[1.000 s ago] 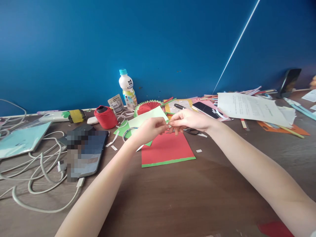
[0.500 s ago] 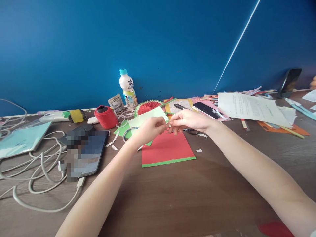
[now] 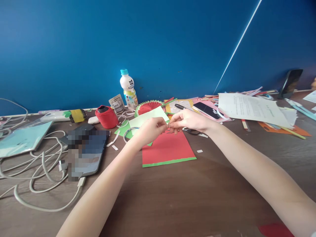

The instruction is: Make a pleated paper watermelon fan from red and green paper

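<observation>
red paper (image 3: 169,152), unmoved, fingers (image 3: 176,124) still bunched above

Facing you, a blue wall (image 3: 158,39) rises behind the far edge of the surface (image 3: 172,197), whose brown top shows faint wood grain. A pale strip (image 3: 92,109) shows along parts of that edge. Right of the edge's middle, a thin white line (image 3: 237,46) slants up the wall, leaning right. You see small dark marks (image 3: 141,88) low on the wall. The blue looks lighter above the far left corner, deeper towards the right.
</observation>
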{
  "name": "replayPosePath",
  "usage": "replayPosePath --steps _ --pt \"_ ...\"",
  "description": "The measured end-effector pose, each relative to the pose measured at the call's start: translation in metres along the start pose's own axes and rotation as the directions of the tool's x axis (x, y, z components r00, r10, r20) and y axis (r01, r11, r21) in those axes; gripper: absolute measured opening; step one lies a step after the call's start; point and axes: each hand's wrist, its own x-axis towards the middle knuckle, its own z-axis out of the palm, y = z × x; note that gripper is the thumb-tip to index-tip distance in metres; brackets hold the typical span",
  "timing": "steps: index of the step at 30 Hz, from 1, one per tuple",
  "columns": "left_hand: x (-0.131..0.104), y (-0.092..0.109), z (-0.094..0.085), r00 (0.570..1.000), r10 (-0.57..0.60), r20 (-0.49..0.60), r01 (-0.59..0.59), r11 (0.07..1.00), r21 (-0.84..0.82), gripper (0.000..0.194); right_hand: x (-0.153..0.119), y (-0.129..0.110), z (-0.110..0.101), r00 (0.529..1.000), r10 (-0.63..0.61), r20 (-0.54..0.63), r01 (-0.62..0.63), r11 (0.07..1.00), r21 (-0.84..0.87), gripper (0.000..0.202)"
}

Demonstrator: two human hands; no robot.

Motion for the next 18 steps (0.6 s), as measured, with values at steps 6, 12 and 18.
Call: replayPosePath --steps 6,12,18 --pt "-0.0005 0.0020 -0.0001 0.999 -0.047 -0.019 0.047 0.999 0.006 0.015 -0.0007 -0.0025 0.0017 0.999 0.009 -0.048 -0.011 0.999 -0.043 0.013" --pt "-0.0012 0.0042 -0.0006 0.995 -0.098 -0.038 0.099 0.995 0.027 0.015 -0.0021 -0.0059 0.0045 0.998 -0.009 -0.070 0.003 0.996 -0.089 0.012" --pt "-0.0027 0.0080 -0.0022 0.991 -0.127 -0.038 0.130 0.989 0.065 0.019 -0.0042 -0.0102 0.0063 0.995 -0.044 -0.087 0.029 0.985 -0.168 0.012"
